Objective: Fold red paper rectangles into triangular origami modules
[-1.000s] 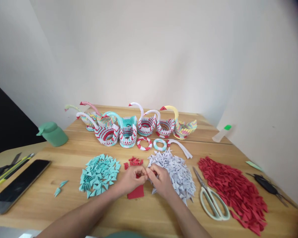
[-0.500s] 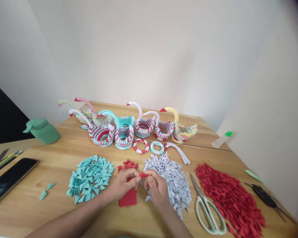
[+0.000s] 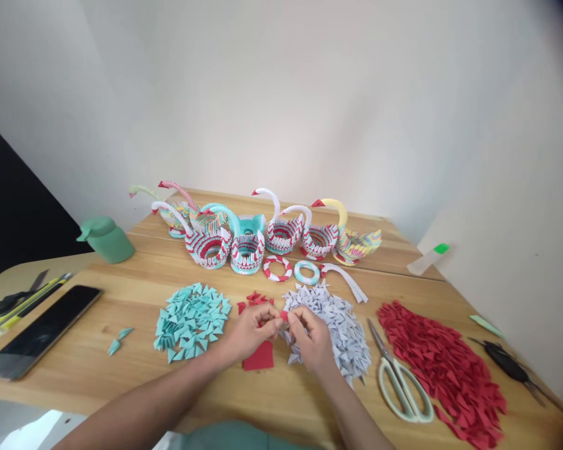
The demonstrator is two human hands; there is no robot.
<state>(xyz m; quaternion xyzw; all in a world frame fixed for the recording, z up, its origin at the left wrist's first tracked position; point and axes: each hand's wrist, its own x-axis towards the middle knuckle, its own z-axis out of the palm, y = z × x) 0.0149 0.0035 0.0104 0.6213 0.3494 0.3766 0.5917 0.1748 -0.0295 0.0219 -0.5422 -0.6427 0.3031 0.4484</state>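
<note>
Both hands meet above the middle of the table, pinching a small red paper piece (image 3: 284, 315) between them. My left hand (image 3: 254, 328) is closed with its fingertips on the piece's left side. My right hand (image 3: 311, 337) grips the other side with thumb and forefinger. Fingers cover much of the piece, so its folds cannot be made out. Under my left hand lies flat red paper (image 3: 259, 356), partly hidden. Just behind it are several folded red pieces (image 3: 254, 299). A heap of pale lilac paper triangles (image 3: 344, 331) sits behind and beside my right hand.
Teal triangles (image 3: 192, 319) are heaped to the left, red ones (image 3: 445, 369) to the right. Scissors (image 3: 406, 387) lie beside the red heap. Paper swans (image 3: 209, 247), a red-white ring (image 3: 277, 269) and a teal-white ring (image 3: 306, 272) stand behind. A phone (image 3: 42, 331) lies at left.
The view has shifted, so the table's things appear farther right and slightly higher. Both hands keep hold of the red paper piece, which shows less between the fingers.
</note>
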